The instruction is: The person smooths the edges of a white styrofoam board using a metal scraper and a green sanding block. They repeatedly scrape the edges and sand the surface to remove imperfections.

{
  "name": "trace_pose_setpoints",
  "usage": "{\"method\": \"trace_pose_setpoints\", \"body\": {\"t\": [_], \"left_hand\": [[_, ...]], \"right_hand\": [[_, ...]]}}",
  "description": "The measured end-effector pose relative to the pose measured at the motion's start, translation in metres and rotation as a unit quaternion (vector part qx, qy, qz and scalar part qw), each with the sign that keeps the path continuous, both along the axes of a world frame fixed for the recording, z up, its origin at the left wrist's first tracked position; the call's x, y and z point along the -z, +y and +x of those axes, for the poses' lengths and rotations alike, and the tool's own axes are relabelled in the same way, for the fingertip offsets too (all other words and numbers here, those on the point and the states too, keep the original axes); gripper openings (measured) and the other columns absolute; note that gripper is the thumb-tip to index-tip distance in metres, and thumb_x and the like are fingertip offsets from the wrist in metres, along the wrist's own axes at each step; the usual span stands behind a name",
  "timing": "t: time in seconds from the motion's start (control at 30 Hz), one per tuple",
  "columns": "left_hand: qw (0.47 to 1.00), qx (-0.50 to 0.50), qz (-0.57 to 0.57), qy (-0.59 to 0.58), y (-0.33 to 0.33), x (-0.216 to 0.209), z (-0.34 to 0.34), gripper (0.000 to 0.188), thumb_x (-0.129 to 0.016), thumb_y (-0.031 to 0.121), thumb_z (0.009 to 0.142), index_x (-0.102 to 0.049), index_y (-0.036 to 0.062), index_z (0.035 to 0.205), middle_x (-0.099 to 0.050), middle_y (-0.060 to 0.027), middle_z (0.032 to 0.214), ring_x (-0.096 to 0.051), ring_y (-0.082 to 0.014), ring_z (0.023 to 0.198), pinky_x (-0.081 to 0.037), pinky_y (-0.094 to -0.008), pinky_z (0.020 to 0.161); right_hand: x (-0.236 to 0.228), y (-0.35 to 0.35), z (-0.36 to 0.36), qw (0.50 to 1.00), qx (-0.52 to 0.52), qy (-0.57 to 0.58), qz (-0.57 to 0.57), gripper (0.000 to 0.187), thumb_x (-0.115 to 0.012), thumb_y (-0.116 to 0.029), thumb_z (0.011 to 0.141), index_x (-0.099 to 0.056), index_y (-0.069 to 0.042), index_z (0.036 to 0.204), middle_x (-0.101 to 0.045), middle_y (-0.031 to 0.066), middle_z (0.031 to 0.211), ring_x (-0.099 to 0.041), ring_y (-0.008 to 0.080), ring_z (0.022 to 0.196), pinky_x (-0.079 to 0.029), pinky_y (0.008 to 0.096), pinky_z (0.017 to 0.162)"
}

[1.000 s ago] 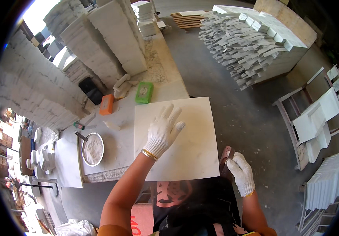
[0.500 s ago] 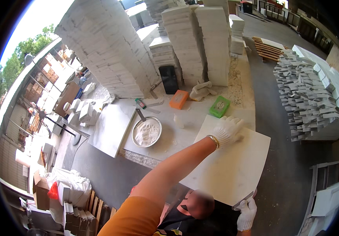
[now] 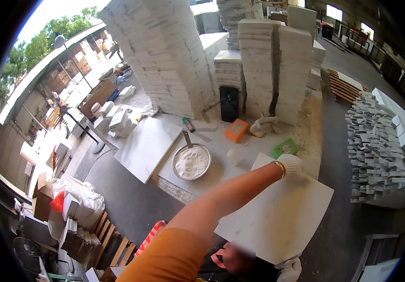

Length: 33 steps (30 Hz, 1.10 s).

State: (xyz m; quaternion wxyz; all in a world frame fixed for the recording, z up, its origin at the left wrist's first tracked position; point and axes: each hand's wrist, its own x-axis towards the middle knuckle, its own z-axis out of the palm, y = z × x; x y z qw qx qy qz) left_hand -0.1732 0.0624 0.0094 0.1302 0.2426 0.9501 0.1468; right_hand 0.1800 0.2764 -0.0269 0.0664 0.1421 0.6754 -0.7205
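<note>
A pale stone slab lies angled at the near right of the workbench. My left hand, in a white knit glove, rests at its far edge, just in front of a green box; its fingers are hidden behind the back of the hand. At the slab's near corner my gloved right hand is closed around a flat metal scraper, mostly covered by the hand and the frame's lower edge. Left of the slab stands a metal bowl of white paste, with a putty knife leaning in it.
Tall stacks of stone slabs rise behind the bench, beside a black phone. An orange box and crumpled gloves lie nearby. Another marble slab overhangs the left side. Stacked stone strips stand at the right.
The whole view has shifted, and things sit lower and farther right. My left hand has moved outward to the slab's far edge; its fingers were spread on the slab before.
</note>
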Motion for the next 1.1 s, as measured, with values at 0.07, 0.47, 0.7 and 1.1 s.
{"method": "trace_pose_setpoints", "body": {"t": [0.07, 0.47, 0.7, 1.1], "left_hand": [[0.999, 0.007, -0.035, -0.019, -0.002, -0.012, 0.007, 0.048, -0.057, 0.053, 0.091, -0.078, 0.0095, 0.094, -0.074, -0.0159, 0.091, -0.071, -0.0354, 0.087, -0.055, -0.0446, 0.076], [0.95, -0.254, 0.182, -0.012, -0.085, -0.141, 0.144, 0.044, -0.06, 0.05, 0.096, -0.071, 0.0082, 0.104, -0.072, -0.0137, 0.091, -0.069, -0.0314, 0.085, -0.054, -0.039, 0.078], [0.805, -0.483, 0.34, 0.05, -0.13, -0.194, 0.243, 0.037, -0.065, 0.034, 0.098, -0.07, -0.001, 0.108, -0.071, -0.0045, 0.093, -0.065, -0.0137, 0.086, -0.053, -0.0293, 0.079], [0.699, -0.563, 0.418, 0.14, -0.188, -0.194, 0.375, 0.045, -0.066, 0.045, 0.099, -0.07, 0.0006, 0.105, -0.064, 0.0033, 0.088, -0.056, -0.0058, 0.083, -0.049, -0.0244, 0.074]], "right_hand": [[0.006, 0.008, -0.002, 1.0, -0.016, 0.01, -0.018, 0.021, -0.059, -0.02, 0.103, -0.063, 0.001, 0.105, -0.066, 0.0053, 0.084, -0.061, 0.0156, 0.073, -0.049, 0.0288, 0.067], [-0.113, 0.082, -0.095, 0.977, -0.206, 0.044, -0.01, 0.01, -0.066, -0.002, 0.091, -0.07, -0.003, 0.101, -0.065, 0.0092, 0.095, -0.064, 0.0228, 0.084, -0.053, 0.0326, 0.075], [-0.151, 0.038, -0.177, 0.87, -0.355, 0.323, 0.107, 0.022, -0.083, -0.013, 0.072, -0.065, -0.004, 0.082, -0.059, 0.0111, 0.079, -0.058, 0.0261, 0.07, -0.045, 0.0363, 0.062], [-0.204, -0.064, -0.171, 0.787, -0.455, 0.41, 0.068, 0.015, -0.079, 0.0, 0.068, -0.068, -0.002, 0.079, -0.058, 0.0097, 0.072, -0.056, 0.0248, 0.066, -0.044, 0.0359, 0.061]]}}
